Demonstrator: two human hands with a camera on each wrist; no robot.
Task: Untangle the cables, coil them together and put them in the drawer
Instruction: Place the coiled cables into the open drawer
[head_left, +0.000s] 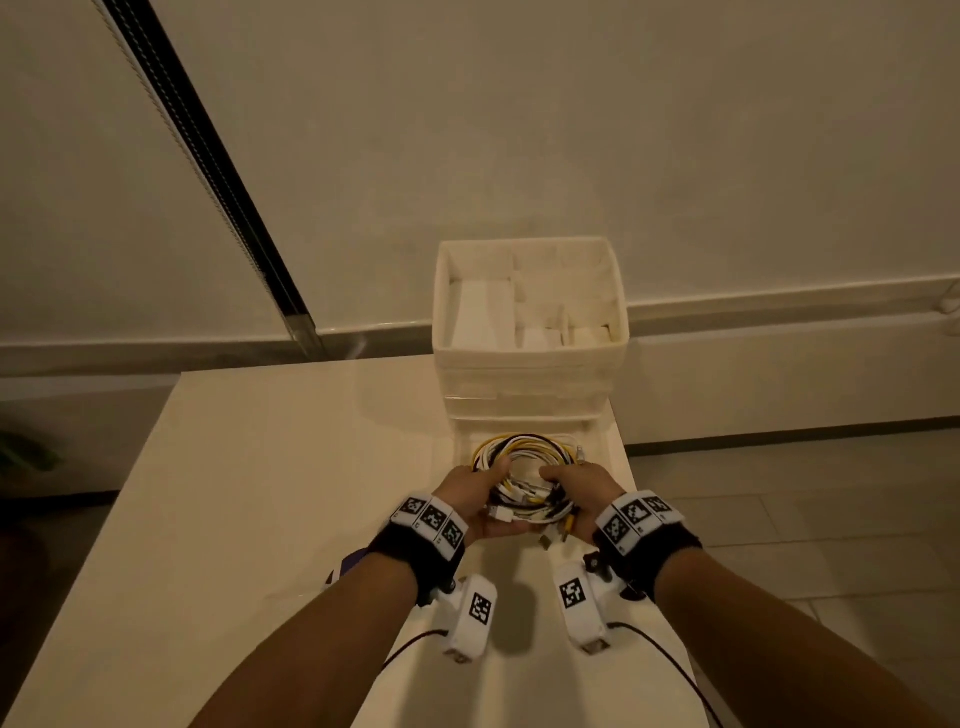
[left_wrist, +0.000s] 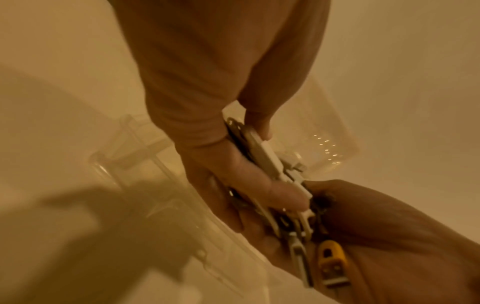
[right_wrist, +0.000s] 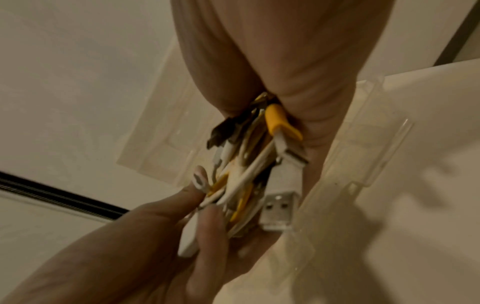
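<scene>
I am gripping the coiled bundle of white, yellow and black cables (head_left: 524, 480) — left hand (head_left: 475, 501) and right hand (head_left: 582, 496) both clasping it — over the open clear plastic drawer (head_left: 605, 441).

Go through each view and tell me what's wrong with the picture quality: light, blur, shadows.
Head view: dim, warm yellowish light, wide-angle bending of the wall lines, yet the coiled cables between the left hand and right hand stay sharp. Left wrist view: hazy orange cast, motion blur, a dark shadow at lower left. Right wrist view: smeared cables, hard shadows at right.
</scene>
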